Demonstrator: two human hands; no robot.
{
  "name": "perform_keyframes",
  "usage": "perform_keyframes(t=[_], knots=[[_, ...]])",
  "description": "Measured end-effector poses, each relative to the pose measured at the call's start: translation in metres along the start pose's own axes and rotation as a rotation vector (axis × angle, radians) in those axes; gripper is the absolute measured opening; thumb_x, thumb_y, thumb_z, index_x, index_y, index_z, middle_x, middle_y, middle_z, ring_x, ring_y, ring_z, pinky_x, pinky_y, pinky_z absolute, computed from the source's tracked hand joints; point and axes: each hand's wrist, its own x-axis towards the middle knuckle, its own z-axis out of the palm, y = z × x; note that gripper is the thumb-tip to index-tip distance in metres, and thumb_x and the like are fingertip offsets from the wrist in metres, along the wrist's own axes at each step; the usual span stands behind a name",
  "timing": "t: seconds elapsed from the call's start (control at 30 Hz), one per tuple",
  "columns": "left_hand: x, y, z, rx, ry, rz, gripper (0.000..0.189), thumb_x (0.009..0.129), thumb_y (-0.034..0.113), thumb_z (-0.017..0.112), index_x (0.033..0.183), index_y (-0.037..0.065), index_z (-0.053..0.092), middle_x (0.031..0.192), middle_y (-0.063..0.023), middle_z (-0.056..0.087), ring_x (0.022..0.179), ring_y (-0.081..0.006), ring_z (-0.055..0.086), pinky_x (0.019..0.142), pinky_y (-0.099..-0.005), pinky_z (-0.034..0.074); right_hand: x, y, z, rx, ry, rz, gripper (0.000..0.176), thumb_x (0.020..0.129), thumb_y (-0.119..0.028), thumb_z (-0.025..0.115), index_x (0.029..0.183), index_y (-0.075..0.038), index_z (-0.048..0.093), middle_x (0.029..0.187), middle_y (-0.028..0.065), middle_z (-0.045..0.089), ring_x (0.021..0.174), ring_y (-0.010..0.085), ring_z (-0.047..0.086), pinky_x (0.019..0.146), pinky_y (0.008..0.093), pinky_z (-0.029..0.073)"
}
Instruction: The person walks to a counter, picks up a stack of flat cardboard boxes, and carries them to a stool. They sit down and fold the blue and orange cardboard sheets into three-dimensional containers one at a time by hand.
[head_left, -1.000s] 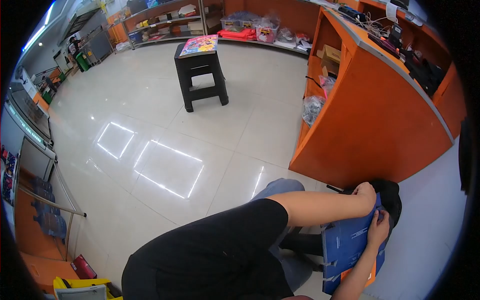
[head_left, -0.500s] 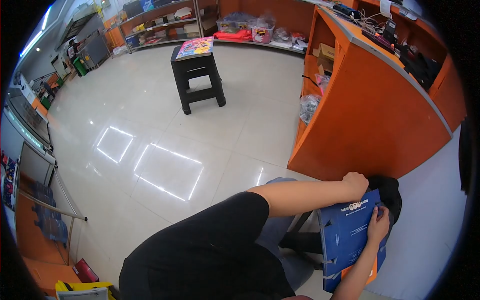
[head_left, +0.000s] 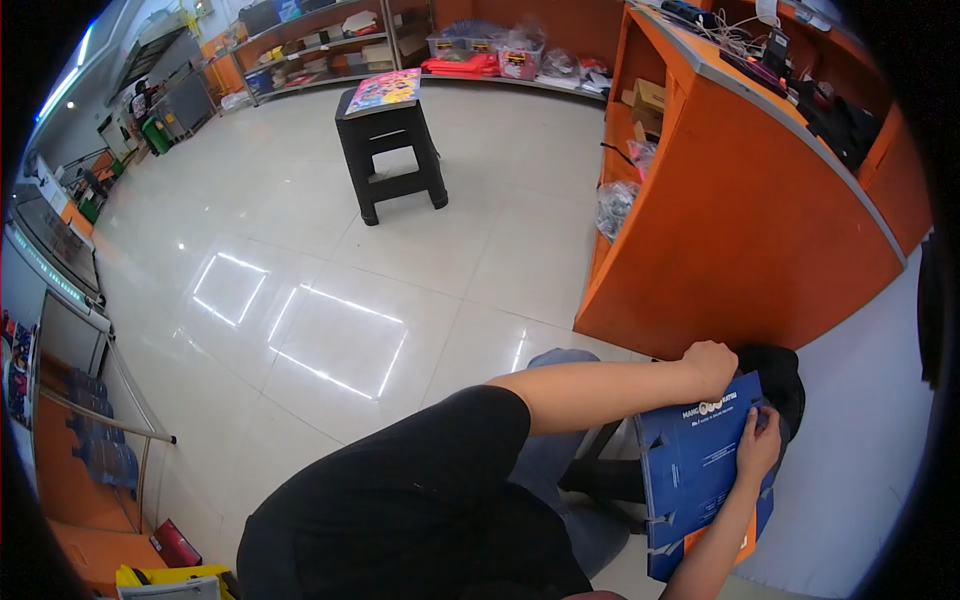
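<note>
Blue cardboard (head_left: 690, 465): just below the orange counter (head_left: 760, 230)
Left hand (head_left: 712, 369): curled narrow at its counter-side edge — we cannot tell what it pinches
Right hand (head_left: 759, 441): we grip the cardboard's edge
Black stool (head_left: 386, 123): left of the counter

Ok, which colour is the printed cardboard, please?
The printed cardboard is mostly blue with white lettering; the head view shows it.

I am in what appears to be a shop, where a glossy tiled floor (head_left: 500, 240) stretches between an orange counter (head_left: 730, 230) strewn with cables (head_left: 735, 40) and metal shelves (head_left: 318, 48) of assorted goods.
</note>
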Motion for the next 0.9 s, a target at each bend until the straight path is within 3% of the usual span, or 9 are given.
perform_keyframes(t=[0.1,0.2,0.33,0.47,0.63,0.7,0.77,0.8,0.9], knots=[[0.007,-0.005,0.018,0.133,0.06,0.197,0.021,0.074,0.013,0.069,0.09,0.001,0.074,0.093,-0.0226,0.072,0.09,-0.036,0.071,0.077,-0.0437,0.058,0.0,0.002,0.004,-0.002,0.03,-0.023,0.034,0.094,-0.039,0.061,0.108,-0.008,0.064,0.07,0.0104,0.058,0.063,0.0247,0.055,0.06,0.0402,0.043],[0.002,-0.017,0.004,0.244,-0.04,0.41,0.018,0.078,0.014,0.064,0.091,0.007,0.075,0.094,-0.018,0.072,0.09,-0.0355,0.07,0.076,-0.0451,0.057,0.0,0.008,0.005,-0.001,0.033,-0.027,0.034,0.094,-0.039,0.061,0.108,-0.008,0.064,0.07,0.0101,0.057,0.063,0.0244,0.055,0.06,0.04,0.043],[0.008,-0.046,-0.002,0.22,-0.064,0.727,0.013,0.084,0.018,0.061,0.088,0.016,0.074,0.096,-0.0059,0.069,0.094,-0.0303,0.067,0.077,-0.0457,0.053,0.0,-0.004,-0.003,0.014,-0.006,-0.011,0.033,0.094,-0.038,0.06,0.108,-0.009,0.064,0.071,0.0099,0.057,0.064,0.0253,0.056,0.06,0.0405,0.043],[0.013,-0.053,0.006,0.16,-0.078,0.743,0.014,0.087,0.021,0.06,0.096,0.016,0.069,0.102,-0.0048,0.066,0.097,-0.0292,0.066,0.078,-0.0451,0.052,-0.003,-0.006,-0.006,0.008,-0.011,-0.015,0.032,0.095,-0.037,0.06,0.108,-0.008,0.063,0.074,0.0107,0.059,0.065,0.026,0.056,0.062,0.0407,0.044],[0.004,-0.065,0.002,0.056,-0.077,0.817,0.017,0.087,0.023,0.061,0.101,0.015,0.065,0.105,-0.0049,0.062,0.098,-0.0294,0.064,0.079,-0.0443,0.052,0.001,-0.004,-0.005,0.028,-0.027,-0.027,0.034,0.094,-0.038,0.06,0.11,-0.008,0.064,0.097,0.0142,0.069,0.084,0.0321,0.065,0.075,0.0419,0.05],[0.003,-0.077,0.004,0.005,-0.076,0.785,0.028,0.077,0.022,0.069,0.104,0.015,0.065,0.105,-0.0057,0.063,0.099,-0.03,0.064,0.079,-0.0443,0.053,0.001,-0.001,0.0,0.057,0.013,-0.044,0.039,0.093,-0.04,0.061,0.114,-0.008,0.064,0.109,0.0166,0.069,0.101,0.0351,0.066,0.084,0.0432,0.051],[-0.004,-0.08,0.009,-0.219,-0.117,0.614,0.038,0.077,0.014,0.069,0.114,0.015,0.064,0.113,-0.0064,0.066,0.105,-0.0292,0.064,0.084,-0.042,0.053,0.0,-0.012,-0.005,0.067,0.022,-0.024,0.042,0.093,-0.042,0.061,0.116,-0.007,0.064,0.109,0.0172,0.069,0.101,0.0358,0.066,0.086,0.0429,0.05],[-0.002,-0.08,0.018,-0.218,0.039,0.655,0.034,0.08,0.011,0.067,0.114,0.013,0.067,0.11,-0.0084,0.068,0.098,-0.03,0.067,0.082,-0.04,0.055,-0.005,-0.02,-0.015,0.081,0.001,0.008,0.041,0.092,-0.042,0.061,0.114,-0.008,0.064,0.108,0.0172,0.069,0.1,0.036,0.066,0.085,0.0429,0.05],[-0.001,-0.078,0.036,-0.628,-0.042,0.171,0.025,0.087,0.015,0.067,0.107,0.0,0.072,0.093,-0.0143,0.074,0.08,-0.0219,0.071,0.071,-0.0339,0.057,-0.004,-0.019,-0.014,0.011,-0.078,0.094,0.037,0.091,-0.041,0.061,0.11,-0.01,0.065,0.101,0.0152,0.07,0.092,0.0341,0.067,0.08,0.0439,0.051]])
